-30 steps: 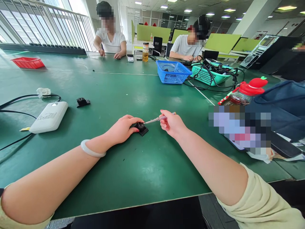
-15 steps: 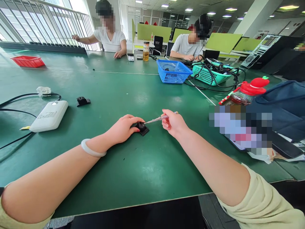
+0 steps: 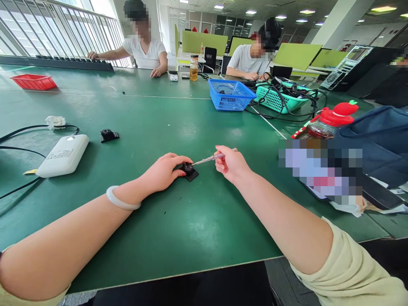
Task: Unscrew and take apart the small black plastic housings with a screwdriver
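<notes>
On the green table [image 3: 197,221], my left hand [image 3: 164,172] grips a small black plastic part [image 3: 190,172] between thumb and fingers. The part has a rounded upper section and a flat base. My right hand [image 3: 232,163] is closed round the handle of a screwdriver [image 3: 205,160], its shaft slanting down to the left. The screwdriver's tip meets the top of the black part; the exact contact point is too small to make out. Farther left lies another small black part [image 3: 109,135], apart from both hands.
A white power bank [image 3: 63,156] with black cables lies at left. Beyond are a red tray [image 3: 33,81], a blue basket [image 3: 231,95] and a green basket [image 3: 280,97] full of cables. A red-lidded bottle [image 3: 325,123] stands at right. Two people sit across the table.
The whole view has shifted slightly. My hands keep their hold on the black part and the screwdriver. Across the table, one person's outstretched hand has moved left to the long dark rack.
</notes>
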A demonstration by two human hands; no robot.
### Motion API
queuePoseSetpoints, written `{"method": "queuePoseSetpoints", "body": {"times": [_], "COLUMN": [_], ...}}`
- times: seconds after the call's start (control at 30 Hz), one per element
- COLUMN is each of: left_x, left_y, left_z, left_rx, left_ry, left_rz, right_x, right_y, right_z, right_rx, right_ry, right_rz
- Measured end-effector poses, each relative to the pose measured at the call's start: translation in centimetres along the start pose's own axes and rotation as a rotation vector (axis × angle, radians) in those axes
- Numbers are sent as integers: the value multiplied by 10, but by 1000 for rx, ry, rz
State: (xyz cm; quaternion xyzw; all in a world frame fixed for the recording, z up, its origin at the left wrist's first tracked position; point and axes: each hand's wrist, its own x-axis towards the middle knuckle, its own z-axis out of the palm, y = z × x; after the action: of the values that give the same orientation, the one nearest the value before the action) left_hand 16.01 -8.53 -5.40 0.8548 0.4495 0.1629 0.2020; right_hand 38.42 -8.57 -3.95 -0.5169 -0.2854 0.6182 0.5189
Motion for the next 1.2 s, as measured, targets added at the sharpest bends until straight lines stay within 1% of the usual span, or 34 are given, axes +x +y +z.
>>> {"method": "queuePoseSetpoints", "body": {"times": [0.17, 0.33, 0.53, 0.7, 0.83, 1.2], "left_x": [0, -1, 0, 0, -1, -2], "left_y": [0, 1, 3, 1, 0, 1], "left_z": [-1, -2, -2, -1, -1, -1], "left_rx": [2, 5, 6, -1, 6, 12], "left_ry": [-4, -10, -15, -6, -2, -6], "left_rz": [14, 5, -9, 14, 6, 13], "right_x": [1, 1, 2, 3, 3, 0], "right_y": [1, 2, 1, 2, 1, -1], "right_z": [1, -2, -2, -4, -4, -3], "right_rx": [-1, 8, 9, 12, 10, -2], "right_ry": [-12, -13, -40, -22, -20, -1], "right_rz": [0, -30, -6, -26, -6, -48]}}
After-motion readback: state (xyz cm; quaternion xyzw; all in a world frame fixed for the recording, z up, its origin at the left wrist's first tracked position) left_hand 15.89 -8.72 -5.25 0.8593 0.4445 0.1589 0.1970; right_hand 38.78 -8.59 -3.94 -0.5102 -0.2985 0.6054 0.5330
